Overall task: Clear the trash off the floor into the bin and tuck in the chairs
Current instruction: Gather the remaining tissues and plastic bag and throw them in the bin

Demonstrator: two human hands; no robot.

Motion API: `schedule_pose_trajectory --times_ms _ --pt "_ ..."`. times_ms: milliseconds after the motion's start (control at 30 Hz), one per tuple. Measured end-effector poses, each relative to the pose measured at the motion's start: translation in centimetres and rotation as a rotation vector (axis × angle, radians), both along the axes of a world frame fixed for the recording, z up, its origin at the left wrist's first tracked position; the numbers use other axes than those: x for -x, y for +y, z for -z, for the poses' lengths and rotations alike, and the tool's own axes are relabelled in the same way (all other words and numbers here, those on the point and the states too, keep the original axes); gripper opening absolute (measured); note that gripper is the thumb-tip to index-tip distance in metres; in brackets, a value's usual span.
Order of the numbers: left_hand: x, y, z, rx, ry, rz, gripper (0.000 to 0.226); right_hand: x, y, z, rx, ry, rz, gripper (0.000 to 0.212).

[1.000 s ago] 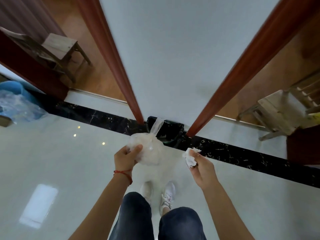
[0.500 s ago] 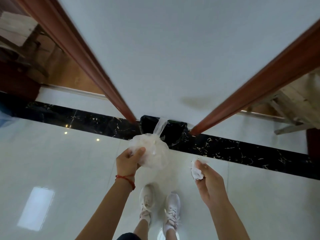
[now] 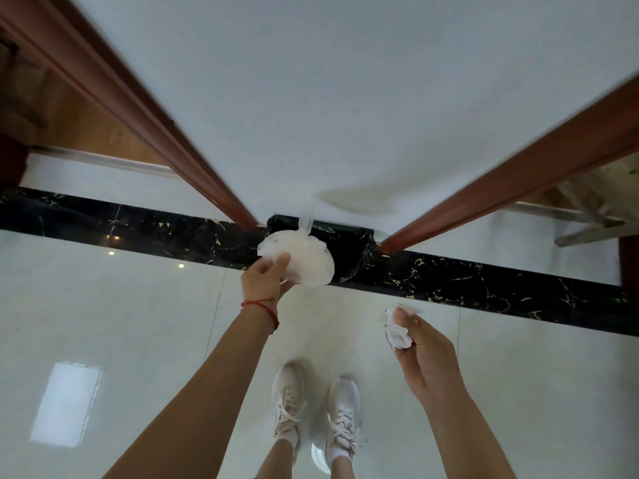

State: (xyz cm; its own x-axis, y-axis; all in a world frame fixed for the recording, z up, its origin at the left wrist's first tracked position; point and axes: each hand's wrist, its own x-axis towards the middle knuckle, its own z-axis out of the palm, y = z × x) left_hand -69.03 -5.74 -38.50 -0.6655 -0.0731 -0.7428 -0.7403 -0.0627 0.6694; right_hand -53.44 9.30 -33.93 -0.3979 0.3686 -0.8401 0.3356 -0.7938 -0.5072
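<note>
Now the bag (image 3: 304, 262) sits right over the black-lined bin (image 3: 349, 242) at the wall, your left hand (image 3: 264, 280) gripping it. You've stood up and closed in since a second ago. Right hand (image 3: 423, 354) pinches the tissue (image 3: 397, 331), lower, short of the bin. Drop next, I'd say.

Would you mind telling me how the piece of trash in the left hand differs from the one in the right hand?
The plastic bag in the left hand is a large translucent bundle with a knotted tail; the crumpled tissue in the right hand is small and opaque white. The bag is held out over the black bin; the tissue hangs back over the floor. Both are pale, held trash.
</note>
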Motion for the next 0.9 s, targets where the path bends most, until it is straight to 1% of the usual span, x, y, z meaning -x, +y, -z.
schedule_pose_trajectory --times_ms 67,100,200,300,367,467,600,667,767,833,900 --pt "0.6 0.2 0.2 -0.033 -0.003 0.046 0.007 0.7 0.3 0.3 0.012 0.026 0.019 0.015" --pt "0.7 0.3 0.1 -0.041 -0.001 0.074 0.007 1.0 0.4 0.4 0.010 0.035 0.008 0.016" --pt "1.1 0.0 -0.2 -0.032 0.001 0.138 0.025 2.0 0.6 0.6 -0.012 0.040 -0.040 0.016" --pt "1.1 -0.9 -0.3 0.036 0.039 0.221 0.028 2.9 0.4 0.8 -0.044 -0.007 -0.037 0.009" --pt "1.0 -1.7 -0.2 0.173 0.134 0.332 0.027 3.5 0.3 1.1 -0.058 -0.022 -0.030 0.007" --pt "0.3 -2.9 -0.2 0.442 0.351 0.561 0.026 4.4 -0.2 2.0 -0.114 -0.023 -0.079 0.014" --pt "-0.4 -4.5 -0.2 0.665 0.546 0.810 0.034 6.0 -1.3 3.8 -0.253 -0.049 -0.269 0.030" --pt "-0.3 -5.4 -0.1 0.758 0.678 0.923 0.036 7.1 -1.7 4.9 -0.341 -0.100 -0.385 0.039" --pt "0.0 -6.4 -0.3 0.873 0.848 1.071 0.043 8.9 -2.6 6.4 -0.398 -0.157 -0.424 0.038" --pt "0.2 -6.8 -0.3 0.904 0.900 1.112 0.044 10.2 -3.2 7.0 -0.423 -0.193 -0.409 0.035" --pt "0.2 -7.2 -0.3 0.922 0.909 1.118 0.044 11.5 -3.7 7.6 -0.444 -0.222 -0.394 0.035"
